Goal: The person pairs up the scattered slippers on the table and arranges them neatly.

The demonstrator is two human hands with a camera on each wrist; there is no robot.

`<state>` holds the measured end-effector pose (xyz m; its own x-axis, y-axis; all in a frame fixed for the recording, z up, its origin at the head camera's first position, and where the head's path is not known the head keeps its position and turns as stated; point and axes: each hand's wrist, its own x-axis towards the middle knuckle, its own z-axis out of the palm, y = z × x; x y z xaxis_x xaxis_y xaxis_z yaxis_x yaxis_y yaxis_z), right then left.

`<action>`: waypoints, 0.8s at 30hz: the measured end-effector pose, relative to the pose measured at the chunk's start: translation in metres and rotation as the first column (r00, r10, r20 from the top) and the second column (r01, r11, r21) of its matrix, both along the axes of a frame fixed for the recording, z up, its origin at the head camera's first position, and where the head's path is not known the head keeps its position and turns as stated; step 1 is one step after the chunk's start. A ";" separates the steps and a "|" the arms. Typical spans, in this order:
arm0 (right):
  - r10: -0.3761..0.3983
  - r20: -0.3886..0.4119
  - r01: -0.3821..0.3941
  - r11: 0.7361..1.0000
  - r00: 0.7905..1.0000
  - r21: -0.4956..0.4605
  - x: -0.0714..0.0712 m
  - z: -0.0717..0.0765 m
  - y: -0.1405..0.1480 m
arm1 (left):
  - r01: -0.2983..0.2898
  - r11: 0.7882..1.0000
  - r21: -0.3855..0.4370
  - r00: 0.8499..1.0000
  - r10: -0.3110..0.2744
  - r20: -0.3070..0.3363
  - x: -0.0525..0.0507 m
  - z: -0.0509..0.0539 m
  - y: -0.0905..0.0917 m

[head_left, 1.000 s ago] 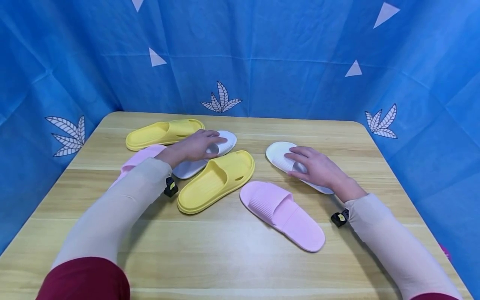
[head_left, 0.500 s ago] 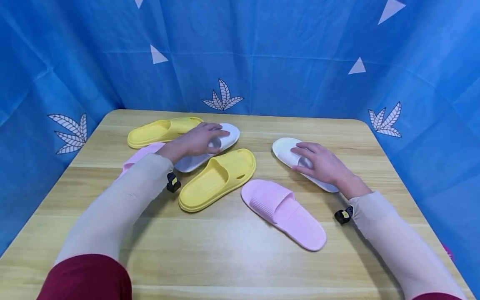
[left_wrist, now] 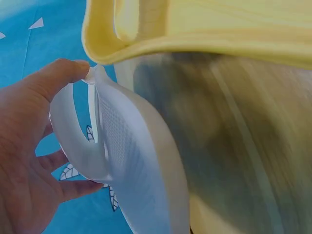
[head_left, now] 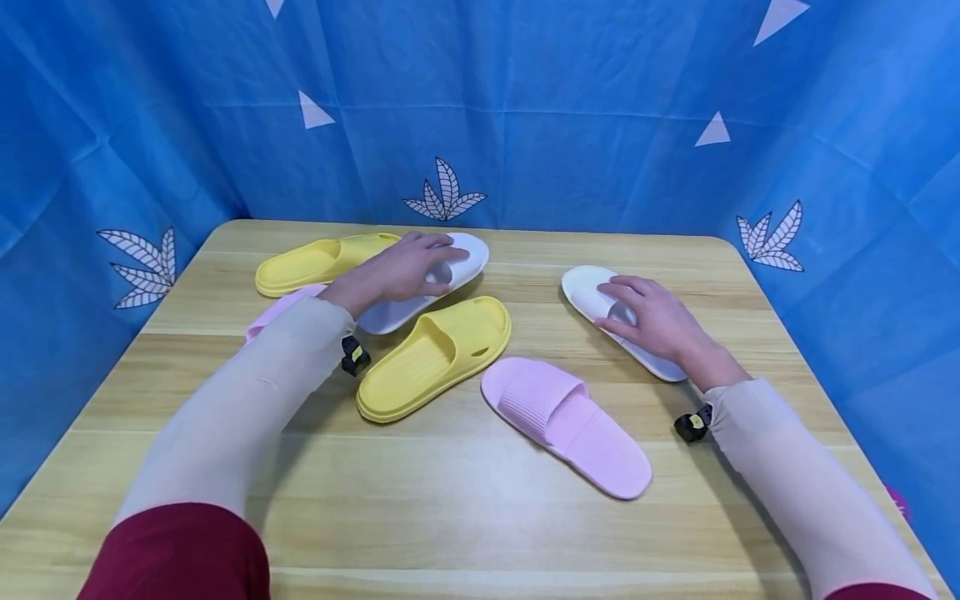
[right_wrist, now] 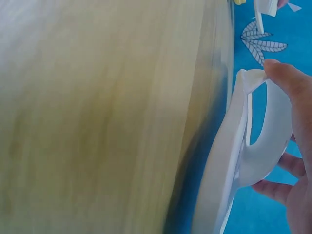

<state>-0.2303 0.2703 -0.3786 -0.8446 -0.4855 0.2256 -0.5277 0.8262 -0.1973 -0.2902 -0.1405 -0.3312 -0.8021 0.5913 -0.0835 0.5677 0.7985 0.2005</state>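
Note:
My left hand [head_left: 405,267] grips a white slipper [head_left: 472,254] across its strap. In the left wrist view the thumb presses one side of that slipper's strap [left_wrist: 78,139] and the fingers lie at the other side. The slipper is raised off the table, over a shadow. On the right, my right hand [head_left: 656,321] holds a second white slipper [head_left: 585,285] the same way. The right wrist view shows this slipper's sole edge [right_wrist: 219,161] apart from the wood, with the thumb and fingers spanning the strap.
A yellow slipper [head_left: 438,358] lies in front of my left hand, another yellow slipper [head_left: 311,262] behind it. One pink slipper [head_left: 570,429] lies at the centre right. A second pink slipper [head_left: 279,312] is partly hidden by my left arm. A blue curtain [head_left: 600,83] surrounds the wooden table [head_left: 420,517].
Both hands have moved slightly away from me and to the right, carrying the white slippers along. The yellow and pink slippers have stayed in place.

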 end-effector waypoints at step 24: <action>-0.220 0.078 0.222 0.975 0.972 -0.016 -0.008 -0.002 0.023 | 0.036 0.999 -0.019 0.995 -0.037 -0.087 -0.004 0.026 0.042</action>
